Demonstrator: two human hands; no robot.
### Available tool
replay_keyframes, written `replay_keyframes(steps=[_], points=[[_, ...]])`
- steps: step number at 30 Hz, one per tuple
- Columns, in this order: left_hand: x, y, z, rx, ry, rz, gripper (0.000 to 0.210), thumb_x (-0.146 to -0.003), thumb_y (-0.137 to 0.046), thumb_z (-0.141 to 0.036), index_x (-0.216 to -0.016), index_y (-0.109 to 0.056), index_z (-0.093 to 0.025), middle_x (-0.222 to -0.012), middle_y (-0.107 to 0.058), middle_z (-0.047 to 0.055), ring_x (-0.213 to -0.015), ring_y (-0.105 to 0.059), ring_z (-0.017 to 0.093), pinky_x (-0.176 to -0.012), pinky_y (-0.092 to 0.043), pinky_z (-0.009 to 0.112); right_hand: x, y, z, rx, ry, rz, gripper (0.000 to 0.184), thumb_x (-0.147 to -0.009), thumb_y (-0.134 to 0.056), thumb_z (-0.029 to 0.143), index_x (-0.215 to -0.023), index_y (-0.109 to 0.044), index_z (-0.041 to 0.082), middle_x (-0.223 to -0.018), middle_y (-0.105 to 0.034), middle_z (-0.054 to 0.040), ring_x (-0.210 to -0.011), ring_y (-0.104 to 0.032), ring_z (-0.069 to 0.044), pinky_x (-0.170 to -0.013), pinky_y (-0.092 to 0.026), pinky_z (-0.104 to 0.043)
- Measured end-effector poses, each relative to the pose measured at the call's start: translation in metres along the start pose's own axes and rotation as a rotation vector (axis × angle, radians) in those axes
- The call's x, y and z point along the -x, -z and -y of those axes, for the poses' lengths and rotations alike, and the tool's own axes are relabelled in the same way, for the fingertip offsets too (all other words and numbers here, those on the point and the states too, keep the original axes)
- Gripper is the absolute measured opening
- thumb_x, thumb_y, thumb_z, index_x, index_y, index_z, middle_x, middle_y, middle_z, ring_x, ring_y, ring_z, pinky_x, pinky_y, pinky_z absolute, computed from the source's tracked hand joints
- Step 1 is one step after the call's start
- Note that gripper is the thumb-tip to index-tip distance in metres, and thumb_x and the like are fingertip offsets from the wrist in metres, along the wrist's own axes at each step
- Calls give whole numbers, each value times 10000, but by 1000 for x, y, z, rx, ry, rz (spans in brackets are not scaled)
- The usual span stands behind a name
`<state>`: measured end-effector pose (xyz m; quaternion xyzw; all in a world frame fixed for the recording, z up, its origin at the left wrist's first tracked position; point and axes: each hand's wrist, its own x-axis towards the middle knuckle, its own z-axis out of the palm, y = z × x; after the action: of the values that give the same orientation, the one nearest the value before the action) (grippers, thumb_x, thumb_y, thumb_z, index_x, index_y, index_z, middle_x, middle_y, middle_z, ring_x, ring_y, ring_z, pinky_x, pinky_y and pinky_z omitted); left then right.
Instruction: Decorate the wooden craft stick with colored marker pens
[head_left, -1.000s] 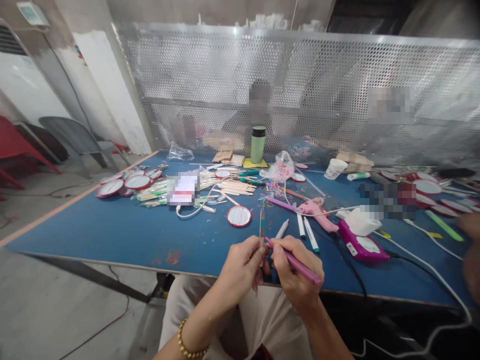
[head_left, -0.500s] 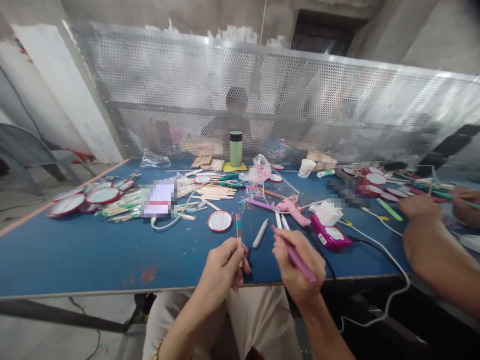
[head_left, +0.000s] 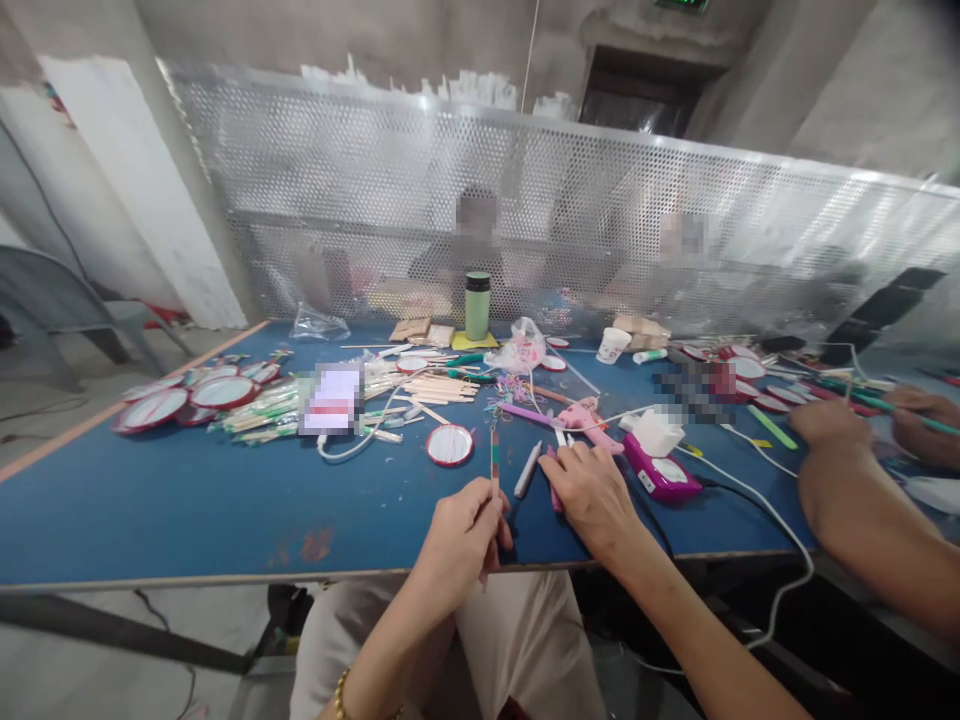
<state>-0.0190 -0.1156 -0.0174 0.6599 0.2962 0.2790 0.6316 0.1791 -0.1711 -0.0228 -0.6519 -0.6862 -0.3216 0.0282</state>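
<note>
My left hand [head_left: 472,530] pinches a flat wooden stick [head_left: 495,470] upright; teal and brown bands colour its upper part. To the right, my right hand [head_left: 596,495] is palm down on the table, its fingers curled over several markers. A pink-purple marker [head_left: 555,492] lies against the near fingers. Whatever is in the fingertips is hidden beneath the hand. Between the hands lies a grey-white marker [head_left: 529,470]. A round red-rimmed disc [head_left: 450,445] rests just beyond my left hand.
A pink glue gun [head_left: 589,420], a magenta power box [head_left: 660,470] and trailing white cables are at the right. Further back are a phone [head_left: 332,398], wooden sticks [head_left: 442,388], a green tumbler [head_left: 477,308] and a paper cup [head_left: 613,345]. Another person's arm [head_left: 862,500] is at far right.
My right hand has turned palm down and moved onto the markers; the pink-purple marker it held in the air is now at the table. My left hand still holds the stick.
</note>
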Motion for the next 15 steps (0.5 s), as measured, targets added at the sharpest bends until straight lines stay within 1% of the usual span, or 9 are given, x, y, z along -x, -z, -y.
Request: replay_keyframes(steps=[2, 4, 7, 9, 11, 15], points=[[0, 0, 0, 5, -3, 4, 256, -858, -521, -439, -804, -531, -189, -559, -591, -38, -333, -438, 73, -320, -314, 167, -1, -4, -3, 22, 1, 21, 131, -913, -600, 83, -908, -694, 173, -790, -655, -78, -786, -554, -240, -701, -315, -361], [0, 0, 0, 7, -3, 3, 254, -857, -518, -436, -809, -534, -187, -565, -592, -36, -338, -439, 73, -320, -319, 166, 1, -6, -6, 36, -10, 31, 144, -899, -624, 79, -983, -697, 170, -810, -660, -84, -813, -567, -245, -715, -330, -360], [-1, -1, 0, 12, -2, 5, 257, -855, -507, -439, -812, -528, -187, -566, -590, -35, -339, -438, 71, -318, -321, 165, 3, -3, -9, 44, -24, -12, 274, -883, -645, 78, -1141, -678, 163, -836, -668, -85, -814, -575, -241, -715, -347, -349], [-1, -1, 0, 17, -2, 11, 264, -854, -508, -447, -813, -527, -186, -568, -592, -34, -337, -440, 71, -318, -321, 165, 1, 1, -8, 32, 2, -59, 302, -899, -620, 79, -1188, -663, 154, -846, -670, -82, -807, -577, -233, -706, -351, -343], [-1, -1, 0, 20, -1, 13, 267, -849, -516, -452, -815, -529, -187, -570, -597, -31, -342, -449, 75, -322, -325, 167, -3, 3, -4, 10, 67, -73, 260, -921, -585, 77, -1151, -673, 161, -832, -666, -70, -796, -578, -225, -696, -348, -342], [0, 0, -3, 15, 4, 5, 280, -854, -497, -460, -803, -527, -186, -568, -593, -30, -352, -458, 79, -330, -335, 173, -17, 2, 6, -7, 194, 8, 182, -929, -558, 60, -957, -689, 184, -805, -662, -55, -756, -568, -216, -687, -337, -349]])
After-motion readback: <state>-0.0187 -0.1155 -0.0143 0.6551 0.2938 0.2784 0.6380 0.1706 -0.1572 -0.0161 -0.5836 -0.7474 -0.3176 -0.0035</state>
